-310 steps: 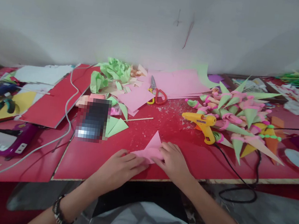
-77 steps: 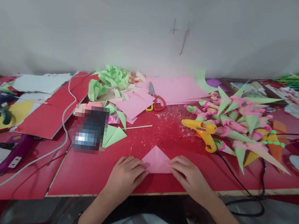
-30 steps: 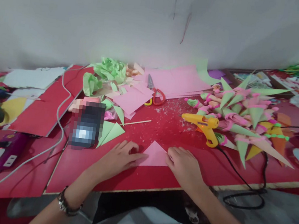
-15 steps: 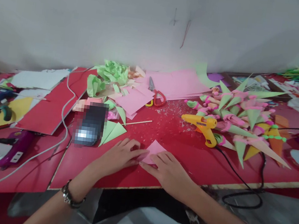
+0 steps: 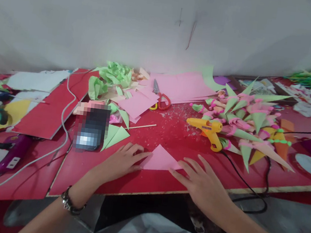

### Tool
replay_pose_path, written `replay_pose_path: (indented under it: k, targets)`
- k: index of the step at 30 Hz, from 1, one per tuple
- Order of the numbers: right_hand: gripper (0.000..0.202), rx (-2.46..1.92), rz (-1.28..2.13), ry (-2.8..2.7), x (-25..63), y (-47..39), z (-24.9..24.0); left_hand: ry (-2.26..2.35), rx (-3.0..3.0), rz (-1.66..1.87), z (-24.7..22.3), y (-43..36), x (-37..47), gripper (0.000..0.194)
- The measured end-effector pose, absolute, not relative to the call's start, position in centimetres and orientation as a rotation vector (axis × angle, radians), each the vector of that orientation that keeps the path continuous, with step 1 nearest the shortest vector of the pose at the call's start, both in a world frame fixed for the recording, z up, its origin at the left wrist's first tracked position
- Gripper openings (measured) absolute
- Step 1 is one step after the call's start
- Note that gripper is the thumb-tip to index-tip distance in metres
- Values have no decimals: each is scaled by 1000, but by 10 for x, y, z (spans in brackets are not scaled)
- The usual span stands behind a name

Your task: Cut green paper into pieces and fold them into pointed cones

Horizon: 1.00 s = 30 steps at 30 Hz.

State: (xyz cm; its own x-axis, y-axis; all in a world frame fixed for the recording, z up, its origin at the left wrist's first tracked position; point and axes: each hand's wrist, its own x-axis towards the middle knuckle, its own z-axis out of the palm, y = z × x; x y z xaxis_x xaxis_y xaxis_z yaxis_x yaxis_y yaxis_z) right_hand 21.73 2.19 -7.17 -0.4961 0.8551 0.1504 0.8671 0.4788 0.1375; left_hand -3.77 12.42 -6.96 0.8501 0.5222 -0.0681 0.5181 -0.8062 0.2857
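Note:
A pink paper folded into a triangle (image 5: 161,158) lies flat on the red table (image 5: 147,180) near its front edge. My left hand (image 5: 121,160) rests palm down at the triangle's left corner, fingertips pressing on its edge. My right hand (image 5: 203,179) lies flat with fingers spread at the triangle's lower right corner, fingertips just touching it. Neither hand grips anything.
A yellow glue gun (image 5: 209,130) with a black cord lies right of centre, beside a heap of pink and green paper cones (image 5: 245,120). Red-handled scissors (image 5: 160,98) lie on pink sheets (image 5: 182,85) at the back. Green triangles (image 5: 116,136), a wooden stick (image 5: 141,126) and a blurred dark object (image 5: 90,127) sit left.
My right hand has slid off the pink triangle to the right, uncovering it. My left hand has stayed at its left corner.

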Motion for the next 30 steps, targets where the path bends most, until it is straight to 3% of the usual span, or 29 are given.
replay_pose_path:
  k: [12,19,23,30]
  targets:
    - [46,-1710,-180,-2571,242,6,-62,776,2599,-21,-68,127,-44,49]
    - [31,-1706,189,-2355,238,19,-62,755,2521,92,-67,125,-39,46]
    - [39,-1678,299,-2181,221,28,-71,825,2424,256,-67,109,-28,52]
    - [14,-1576,556,-1992,190,39,-77,1025,2478,375,-68,86,-7,45]
